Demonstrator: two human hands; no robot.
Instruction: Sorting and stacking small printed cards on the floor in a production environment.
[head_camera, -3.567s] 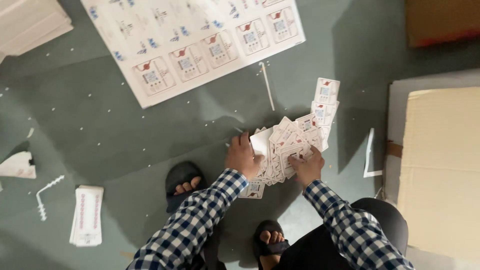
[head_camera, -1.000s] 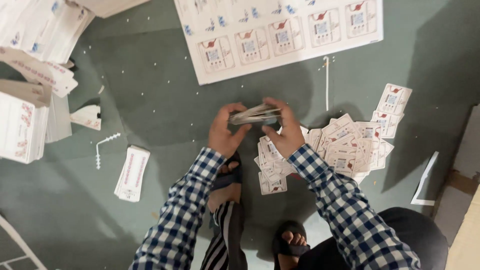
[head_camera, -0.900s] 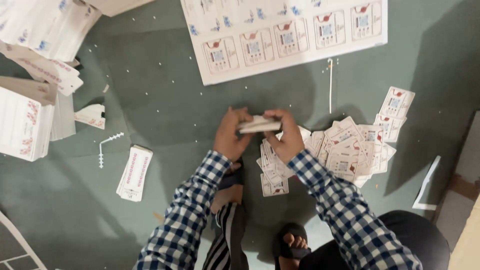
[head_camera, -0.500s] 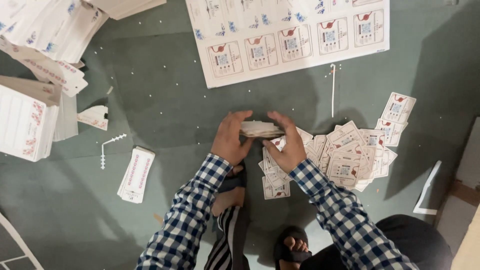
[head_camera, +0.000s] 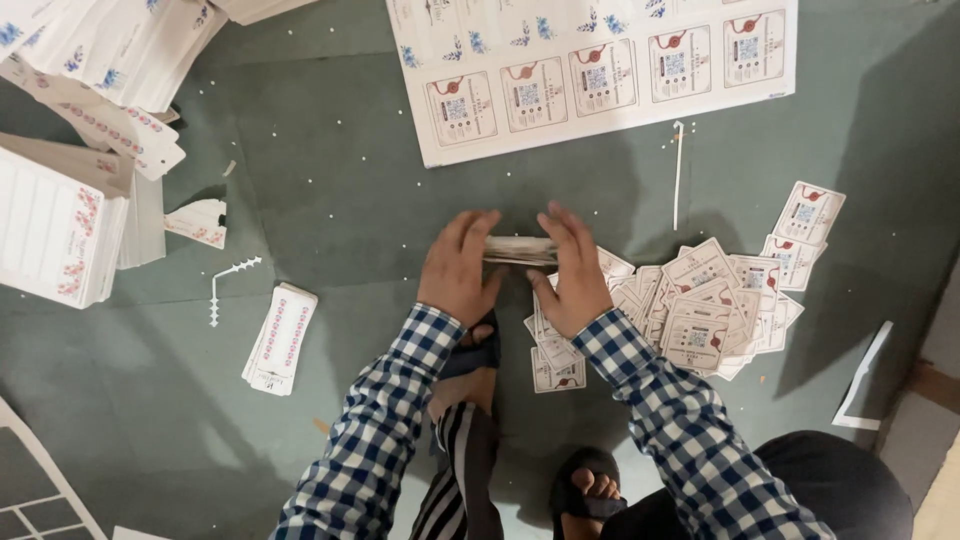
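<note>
Both hands press the ends of a small stack of white printed cards (head_camera: 518, 249) held edge-down on the green floor mat (head_camera: 330, 190). My left hand (head_camera: 458, 268) grips the stack's left end and my right hand (head_camera: 572, 270) grips its right end. A loose heap of the same cards (head_camera: 705, 310) lies spread just right of my right hand. A large uncut printed sheet (head_camera: 600, 65) with rows of the same card design lies flat beyond the hands.
Stacks of white printed sheets (head_camera: 60, 215) sit at the left edge, more fan out at top left. A small card bundle (head_camera: 280, 338) and paper offcut strips (head_camera: 230, 285) lie left of my arms. My sandalled feet (head_camera: 590, 495) are below.
The hands went from gathering cards out of the heap to squaring a stack between them, then lowered it onto the mat. The view shifted slightly.
</note>
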